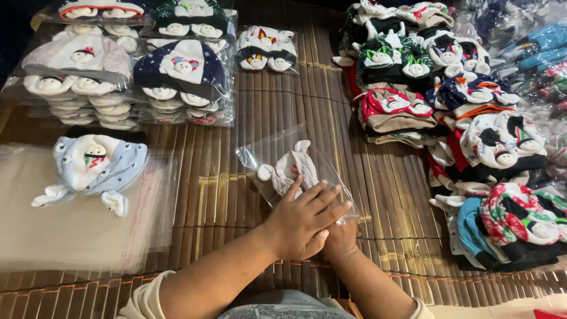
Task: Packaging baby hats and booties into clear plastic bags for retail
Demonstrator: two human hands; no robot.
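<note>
Left hand (301,221) spread flat, fingers splayed, pressing a clear plastic bag (277,150) holding a pale baby hat (292,168) on the bamboo mat (224,201), right hand (341,236) mostly hidden beneath it, grip unclear

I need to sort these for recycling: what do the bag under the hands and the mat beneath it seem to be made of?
The bag looks like thin clear plastic film: glossy, see-through, creased over a hat. The mat seems to be bamboo or wood slats, brown and matte, with stitched cross lines.
</note>
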